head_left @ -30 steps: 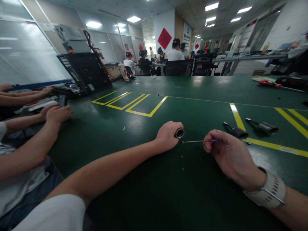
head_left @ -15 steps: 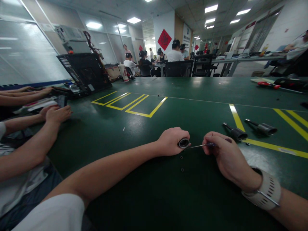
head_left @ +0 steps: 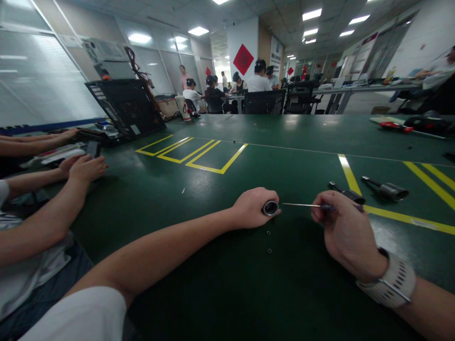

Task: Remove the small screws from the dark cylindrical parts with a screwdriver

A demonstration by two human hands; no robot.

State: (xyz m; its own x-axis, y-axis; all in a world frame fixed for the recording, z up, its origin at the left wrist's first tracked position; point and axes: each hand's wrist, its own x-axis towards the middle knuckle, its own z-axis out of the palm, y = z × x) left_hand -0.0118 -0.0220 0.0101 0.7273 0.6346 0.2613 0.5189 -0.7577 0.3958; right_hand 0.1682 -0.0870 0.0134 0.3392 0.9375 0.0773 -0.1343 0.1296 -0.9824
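Note:
My left hand (head_left: 253, 207) is wrapped round a dark metal cylinder (head_left: 270, 208), its hollow round end facing me; the rest of it is hidden in my fist. My right hand (head_left: 343, 227) is closed on the dark handle of a thin screwdriver (head_left: 302, 205). Its slim shaft points left, the tip a little short of the cylinder and not touching it. Below my left hand, one small ring (head_left: 268, 232) lies on the green table, with a second small ring (head_left: 269, 251) nearer me.
Two dark metal cylinders with narrow shanks, one beside my right hand (head_left: 351, 195) and one farther right (head_left: 393, 191), lie by yellow tape (head_left: 398, 218). At left, a co-worker's hands hold a phone (head_left: 93, 149). A red-handled tool (head_left: 396, 126) lies at far right.
My right hand has moved right and drawn the screwdriver tip away from the cylinder's rim. The shaft is now nearly level. My left hand has barely moved.

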